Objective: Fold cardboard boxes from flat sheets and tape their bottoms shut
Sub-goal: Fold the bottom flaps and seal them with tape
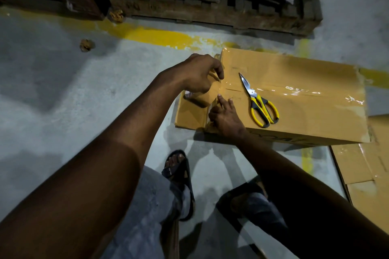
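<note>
Cardboard box (305, 111) on concrete floor (63, 90), taped face up. Open floor to its left and near side. Flat cardboard sheets (368, 174) just beside its right near corner. Wooden pallet (210, 12) well apart at the far side; yellow painted line (157, 35) between.

Dim light, floor grey and patchy.

Clear tape (303, 90) runs glossy along the top seam. Left hand (197, 73): fingers curled, pinching the tape at the box's left edge. Right hand (226, 116): fingers straight, pressing the top near that edge. Yellow-handled scissors (257, 101) lie closed on top.
</note>
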The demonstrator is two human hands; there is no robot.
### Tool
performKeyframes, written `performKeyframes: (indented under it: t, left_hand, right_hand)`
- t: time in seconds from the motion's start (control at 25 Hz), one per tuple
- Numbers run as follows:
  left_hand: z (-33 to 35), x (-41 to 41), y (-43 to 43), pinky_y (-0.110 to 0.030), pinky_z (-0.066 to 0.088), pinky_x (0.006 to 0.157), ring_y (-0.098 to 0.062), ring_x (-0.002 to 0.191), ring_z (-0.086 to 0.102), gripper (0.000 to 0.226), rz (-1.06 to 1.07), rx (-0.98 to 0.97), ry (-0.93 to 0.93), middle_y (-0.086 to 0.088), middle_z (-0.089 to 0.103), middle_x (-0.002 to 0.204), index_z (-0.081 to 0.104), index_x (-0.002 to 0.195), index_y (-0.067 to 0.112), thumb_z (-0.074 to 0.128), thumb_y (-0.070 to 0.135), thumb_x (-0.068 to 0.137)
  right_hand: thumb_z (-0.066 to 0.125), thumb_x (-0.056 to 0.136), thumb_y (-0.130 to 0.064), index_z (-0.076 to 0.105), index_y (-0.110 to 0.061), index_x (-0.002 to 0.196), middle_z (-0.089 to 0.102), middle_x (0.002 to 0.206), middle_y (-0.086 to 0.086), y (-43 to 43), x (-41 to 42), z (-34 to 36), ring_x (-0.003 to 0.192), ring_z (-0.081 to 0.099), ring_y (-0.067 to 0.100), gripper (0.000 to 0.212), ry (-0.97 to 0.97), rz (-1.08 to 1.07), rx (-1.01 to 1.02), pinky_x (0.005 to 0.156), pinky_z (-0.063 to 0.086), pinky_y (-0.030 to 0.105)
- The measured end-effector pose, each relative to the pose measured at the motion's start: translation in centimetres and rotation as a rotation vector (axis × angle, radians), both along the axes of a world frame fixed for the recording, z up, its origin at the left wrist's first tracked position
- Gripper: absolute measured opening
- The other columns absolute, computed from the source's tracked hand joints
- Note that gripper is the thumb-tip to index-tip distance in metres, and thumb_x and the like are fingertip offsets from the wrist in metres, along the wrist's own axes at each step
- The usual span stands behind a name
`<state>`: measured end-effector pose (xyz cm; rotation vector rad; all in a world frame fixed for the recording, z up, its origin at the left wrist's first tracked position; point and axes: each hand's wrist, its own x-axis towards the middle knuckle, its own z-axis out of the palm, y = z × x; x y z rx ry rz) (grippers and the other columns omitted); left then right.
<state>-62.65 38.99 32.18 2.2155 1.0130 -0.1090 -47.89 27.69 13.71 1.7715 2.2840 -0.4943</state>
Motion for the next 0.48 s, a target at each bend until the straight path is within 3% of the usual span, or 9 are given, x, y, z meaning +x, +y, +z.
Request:
performKeyframes:
  t: [0.16, 0.24, 0.32, 0.4, 0.48]
  left_hand:
    - [-0.2, 1.5, -0.4, -0.023, 0.034, 0.062, -0.013, 0.092, 0.041, 0.053, -0.018, 0.019, -0.003, -0.001, 0.054, 0.124, 0.064, 0.116, 0.025, 0.064, -0.007, 0.073]
    - [-0.4, 2.4, -0.7, -0.024, 0.036, 0.066, -0.014, 0.092, 0.042, 0.053, -0.029, 0.015, -0.002, -0.003, 0.055, 0.123, 0.064, 0.116, 0.024, 0.063, -0.007, 0.073]
    - [-0.6, 3.3, -1.4, -0.025, 0.035, 0.065, -0.015, 0.092, 0.043, 0.055, -0.033, 0.021, 0.016, -0.001, 0.053, 0.112, 0.063, 0.117, 0.024, 0.063, -0.008, 0.072]
    - [-1.0, 4.4, -2.1, -0.025, 0.035, 0.068, -0.014, 0.093, 0.041, 0.059, -0.022, 0.037, 0.038, 0.002, 0.044, 0.104, 0.062, 0.119, 0.024, 0.062, -0.009, 0.071]
    - [-1.6, 5.8, -2.8, -0.027, 0.038, 0.075, -0.016, 0.101, 0.043, 0.059, -0.013, 0.057, 0.042, 0.001, 0.044, 0.11, 0.06, 0.121, 0.025, 0.061, -0.008, 0.072]
  right_hand:
    - [0.062, 0.089, -0.043, 0.05, -0.019, 0.138, 0.033, 0.155, 0.011, 0.2, 0.5, 0.7, 0.149, 0.008, 0.037, 0.056, 0.057, -0.026, 0.027, 0.119, 0.01, 0.059]
    - [0.052, 0.091, -0.038, 0.044, -0.013, 0.144, 0.033, 0.155, 0.017, 0.0, 2.0, 0.9, 0.146, 0.021, 0.04, 0.059, 0.129, -0.088, 0.148, 0.117, 0.018, 0.06]
    - [0.037, 0.092, -0.036, 0.045, -0.011, 0.142, 0.036, 0.153, 0.021, -0.6, 4.3, 0.1, 0.14, 0.031, 0.046, 0.057, 0.075, -0.216, 0.254, 0.11, 0.027, 0.066]
    - [0.028, 0.099, -0.042, 0.038, -0.018, 0.148, 0.027, 0.158, 0.018, -1.7, 7.0, -0.9, 0.142, 0.025, 0.048, 0.056, -0.029, -0.364, 0.214, 0.111, 0.021, 0.067]
    - [0.026, 0.103, -0.044, 0.023, -0.025, 0.154, 0.012, 0.164, 0.008, -2.7, 10.1, -2.0, 0.146, 0.014, 0.043, 0.054, -0.123, -0.45, 0.142, 0.113, 0.013, 0.065]
